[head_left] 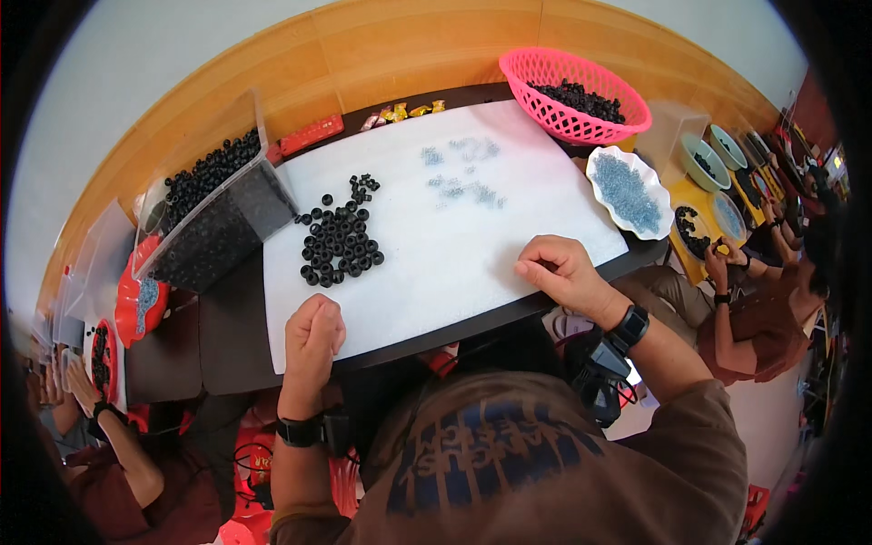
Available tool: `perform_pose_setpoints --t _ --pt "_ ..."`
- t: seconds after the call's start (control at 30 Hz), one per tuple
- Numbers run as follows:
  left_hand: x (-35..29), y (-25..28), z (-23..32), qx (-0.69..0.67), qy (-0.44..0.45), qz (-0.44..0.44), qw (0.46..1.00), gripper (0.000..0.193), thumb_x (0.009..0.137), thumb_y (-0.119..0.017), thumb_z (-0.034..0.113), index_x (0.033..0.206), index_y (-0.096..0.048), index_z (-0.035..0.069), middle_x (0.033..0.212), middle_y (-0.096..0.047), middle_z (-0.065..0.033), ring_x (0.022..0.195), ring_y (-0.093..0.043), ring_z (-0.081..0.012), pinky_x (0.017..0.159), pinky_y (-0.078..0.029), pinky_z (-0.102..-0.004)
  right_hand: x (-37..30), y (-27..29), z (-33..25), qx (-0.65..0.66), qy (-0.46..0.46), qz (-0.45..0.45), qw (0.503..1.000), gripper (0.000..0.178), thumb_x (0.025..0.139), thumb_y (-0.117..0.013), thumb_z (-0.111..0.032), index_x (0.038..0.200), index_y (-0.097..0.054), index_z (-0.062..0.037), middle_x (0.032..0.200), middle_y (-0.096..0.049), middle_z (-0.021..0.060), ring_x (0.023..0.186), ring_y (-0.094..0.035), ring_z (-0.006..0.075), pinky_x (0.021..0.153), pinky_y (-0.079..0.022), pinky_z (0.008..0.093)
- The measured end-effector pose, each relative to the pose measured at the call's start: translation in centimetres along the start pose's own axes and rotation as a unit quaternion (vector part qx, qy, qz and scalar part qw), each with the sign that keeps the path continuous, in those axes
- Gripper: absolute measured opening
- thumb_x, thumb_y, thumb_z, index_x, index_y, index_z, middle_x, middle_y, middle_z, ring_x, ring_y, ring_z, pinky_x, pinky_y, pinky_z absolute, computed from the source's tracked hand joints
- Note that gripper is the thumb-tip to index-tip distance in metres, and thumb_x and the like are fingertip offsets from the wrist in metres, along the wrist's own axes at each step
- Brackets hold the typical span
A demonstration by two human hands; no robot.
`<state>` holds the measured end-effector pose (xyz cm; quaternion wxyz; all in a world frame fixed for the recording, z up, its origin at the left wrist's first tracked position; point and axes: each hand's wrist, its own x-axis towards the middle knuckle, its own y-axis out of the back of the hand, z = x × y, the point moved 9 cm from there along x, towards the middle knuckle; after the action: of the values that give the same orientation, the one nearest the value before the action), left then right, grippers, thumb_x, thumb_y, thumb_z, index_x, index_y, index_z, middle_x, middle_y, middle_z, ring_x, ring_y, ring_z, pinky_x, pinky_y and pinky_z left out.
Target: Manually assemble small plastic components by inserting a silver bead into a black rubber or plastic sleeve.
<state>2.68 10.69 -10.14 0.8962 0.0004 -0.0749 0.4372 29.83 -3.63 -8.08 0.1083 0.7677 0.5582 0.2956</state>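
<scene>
Well beyond both hands, at the far edge of the white mat, a flat red rectangular pack (311,134) lies slantwise, ahead of the left hand (312,334) and just beside the clear tub. To its right, ahead and between the two hands, a short row of small sweets in shiny yellow and pink wrappers (406,112) sits on the dark table strip. No labels, signs or screens can be told apart near the right hand (556,270).

Fists (313,331) beside black rings (341,238)
</scene>
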Motion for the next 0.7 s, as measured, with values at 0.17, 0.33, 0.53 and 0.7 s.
perform_pose_setpoints --t 0.17,0.33,0.53,0.7 --pt "0.10 0.16 -0.28 -0.002 0.006 0.000 1.000 0.027 0.095 -0.045 0.017 0.070 -0.045 0.006 0.057 -0.040 0.0034 0.048 -0.032 -0.0029 0.044 -0.024 -0.0193 0.33 -0.06 -0.08 -0.003 0.010 -0.009 1.000 0.016 0.082 -0.063 -0.012 0.072 -0.057 -0.0011 0.062 -0.049 0.0046 0.055 -0.044 0.0115 0.051 -0.035 0.0249" --pt "0.06 0.28 -0.31 0.003 0.014 0.015 1.000 0.026 0.095 -0.045 0.017 0.071 -0.045 0.006 0.058 -0.040 0.0032 0.048 -0.032 -0.0032 0.044 -0.025 -0.0190 0.39 -0.23 -0.33 0.009 0.001 -0.018 1.000 0.016 0.082 -0.063 -0.012 0.072 -0.057 -0.0011 0.062 -0.049 0.0051 0.054 -0.043 0.0124 0.050 -0.035 0.0249" --pt "0.21 0.64 -0.74 -0.007 0.021 0.020 1.000 0.024 0.094 -0.044 0.015 0.072 -0.045 0.005 0.057 -0.039 0.0032 0.048 -0.032 -0.0037 0.044 -0.025 -0.0194 0.61 -0.32 -0.23 0.005 -0.001 -0.031 0.999 0.015 0.081 -0.063 -0.010 0.071 -0.056 -0.0017 0.064 -0.050 0.0058 0.053 -0.044 0.0141 0.050 -0.035 0.0253" --pt "0.40 0.36 -0.48 -0.007 0.030 0.040 0.999 0.033 0.095 -0.044 0.020 0.065 -0.037 0.008 0.056 -0.031 0.0031 0.047 -0.026 -0.0051 0.042 -0.022 -0.0206 0.68 -0.17 -0.50 -0.008 0.029 -0.028 0.999 0.013 0.079 -0.064 -0.010 0.071 -0.057 -0.0019 0.063 -0.052 0.0074 0.053 -0.049 0.0185 0.049 -0.036 0.0267"
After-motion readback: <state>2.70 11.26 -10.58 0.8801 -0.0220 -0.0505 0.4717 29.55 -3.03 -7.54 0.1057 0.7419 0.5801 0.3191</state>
